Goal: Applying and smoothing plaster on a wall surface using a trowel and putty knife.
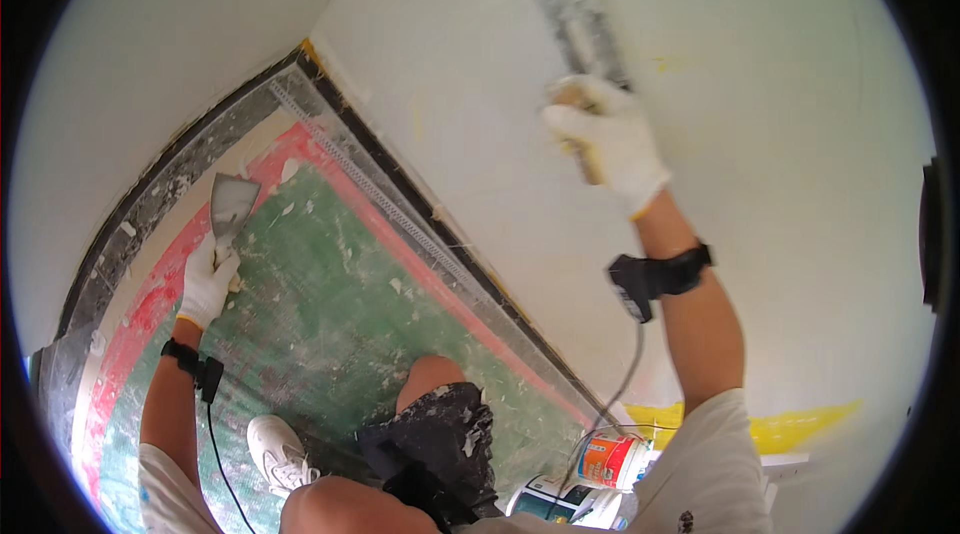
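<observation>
My right hand (610, 139), in a white glove, grips the wooden handle of a flat steel trowel (580, 24) and presses its blade against the white wall (760, 134) ahead. The blade is blurred. My left hand (208, 279), also gloved, hangs low at my left side and holds a wide putty knife (232, 204) with its blade pointing up, smeared with white filler. Both wrists carry black straps with cables.
A green and red sheet (340, 304) spattered with white covers the floor. A dark baseboard strip (420, 204) runs along the wall's foot. Paint tubs (610, 461) stand near my right leg. Yellow tape (800, 424) marks the wall low on the right.
</observation>
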A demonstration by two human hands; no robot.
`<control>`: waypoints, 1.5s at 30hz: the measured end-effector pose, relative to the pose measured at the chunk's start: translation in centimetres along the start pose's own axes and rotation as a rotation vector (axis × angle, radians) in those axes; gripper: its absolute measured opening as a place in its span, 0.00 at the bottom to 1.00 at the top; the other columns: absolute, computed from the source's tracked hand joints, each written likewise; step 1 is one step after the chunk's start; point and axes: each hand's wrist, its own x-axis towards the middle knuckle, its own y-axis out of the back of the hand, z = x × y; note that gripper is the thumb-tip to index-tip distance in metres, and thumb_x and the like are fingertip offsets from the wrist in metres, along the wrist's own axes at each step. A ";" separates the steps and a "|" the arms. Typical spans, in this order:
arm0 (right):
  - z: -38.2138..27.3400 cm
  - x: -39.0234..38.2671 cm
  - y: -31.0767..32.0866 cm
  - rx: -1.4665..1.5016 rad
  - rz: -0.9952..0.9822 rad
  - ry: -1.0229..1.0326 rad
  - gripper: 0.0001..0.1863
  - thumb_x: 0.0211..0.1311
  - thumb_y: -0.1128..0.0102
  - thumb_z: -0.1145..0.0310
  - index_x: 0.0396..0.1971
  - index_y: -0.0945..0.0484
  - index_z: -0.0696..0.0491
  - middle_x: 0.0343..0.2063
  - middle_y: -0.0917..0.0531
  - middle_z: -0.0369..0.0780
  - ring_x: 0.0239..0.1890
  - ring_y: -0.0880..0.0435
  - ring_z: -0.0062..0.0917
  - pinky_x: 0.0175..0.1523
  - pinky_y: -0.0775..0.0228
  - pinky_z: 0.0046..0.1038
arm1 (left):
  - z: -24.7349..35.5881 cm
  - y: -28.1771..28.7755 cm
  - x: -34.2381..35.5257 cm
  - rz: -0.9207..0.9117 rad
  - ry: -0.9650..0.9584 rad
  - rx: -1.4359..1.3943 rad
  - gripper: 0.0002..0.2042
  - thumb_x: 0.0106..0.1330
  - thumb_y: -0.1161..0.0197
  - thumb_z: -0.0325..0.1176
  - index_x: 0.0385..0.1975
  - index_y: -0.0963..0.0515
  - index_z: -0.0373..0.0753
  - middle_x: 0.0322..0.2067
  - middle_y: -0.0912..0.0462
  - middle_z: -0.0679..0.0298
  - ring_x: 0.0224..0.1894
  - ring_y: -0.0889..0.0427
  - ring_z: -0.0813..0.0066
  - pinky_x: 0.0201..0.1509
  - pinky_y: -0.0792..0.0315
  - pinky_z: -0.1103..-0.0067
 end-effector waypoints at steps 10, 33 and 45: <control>-10.8 -8.0 10.0 -0.025 0.482 0.160 0.16 0.72 0.36 0.63 0.52 0.17 0.57 0.33 0.18 0.34 0.30 0.23 0.14 0.33 0.32 0.17 | -1.1 1.6 -1.0 -0.010 -0.047 -0.063 0.14 0.70 0.39 0.25 0.54 0.25 0.38 0.28 0.25 0.72 0.25 0.22 0.83 0.27 0.25 0.81; 2.5 12.5 -33.2 -0.251 -0.079 -0.095 0.20 0.67 0.36 0.57 0.56 0.20 0.45 0.46 0.12 0.52 0.52 0.14 0.51 0.57 0.23 0.46 | 1.5 2.1 -0.6 -0.014 -0.042 0.108 0.11 0.70 0.41 0.25 0.50 0.24 0.35 0.30 0.18 0.67 0.27 0.17 0.80 0.32 0.20 0.79; 0.2 12.2 -24.8 -0.299 -0.014 0.012 0.23 0.62 0.31 0.53 0.52 0.16 0.52 0.46 0.12 0.52 0.54 0.14 0.48 0.59 0.24 0.42 | 0.7 1.7 -0.2 0.023 -0.071 0.131 0.12 0.70 0.39 0.29 0.50 0.25 0.34 0.27 0.18 0.63 0.27 0.13 0.74 0.33 0.19 0.75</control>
